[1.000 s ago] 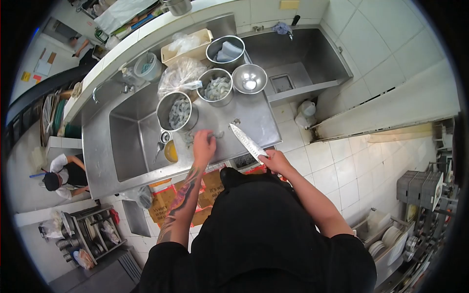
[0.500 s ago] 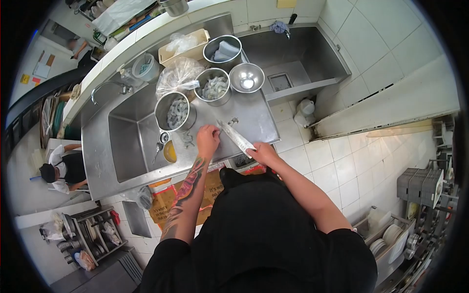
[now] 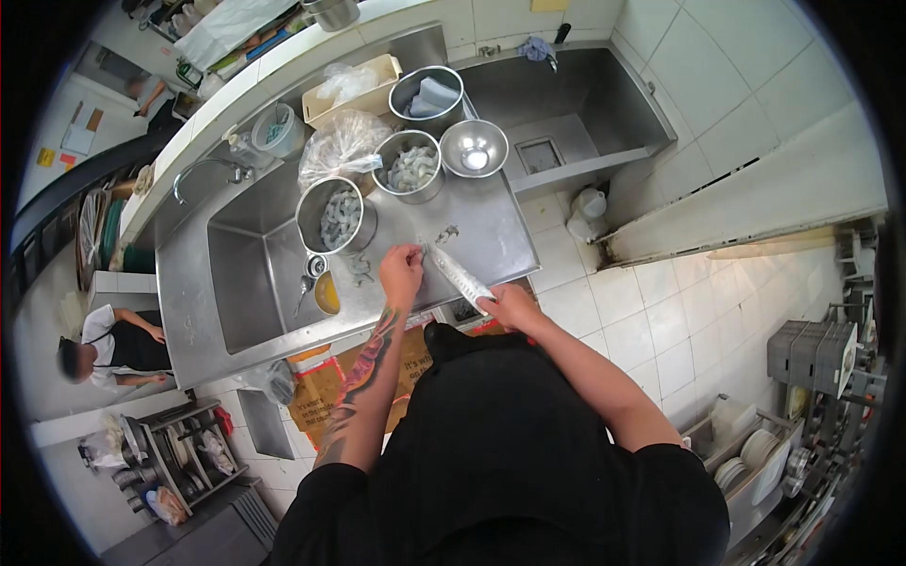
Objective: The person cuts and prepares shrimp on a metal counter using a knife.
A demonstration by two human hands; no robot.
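Note:
My right hand (image 3: 511,307) is wrapped round the handle of a large knife (image 3: 460,277), whose blade points up and left over the steel counter (image 3: 491,222). The fingers of my left hand (image 3: 403,267) are pinched together close to the knife tip; what they hold is too small to make out. Left of that hand a few shrimp (image 3: 360,271) lie on the counter. Dark scraps (image 3: 448,233) lie above the blade. Two steel pots hold shrimp, one (image 3: 336,216) nearer and one (image 3: 409,166) farther back.
An empty steel bowl (image 3: 474,148) and a pot with a pale block (image 3: 427,98) stand at the back, beside a plastic bag (image 3: 342,149). A yellow-filled cup (image 3: 327,293) sits near the left sink (image 3: 255,274). A co-worker (image 3: 118,347) is at far left.
My left hand has moved right, from the shrimp to the knife tip. My right hand has brought the knife left. The co-worker at far left has shifted position.

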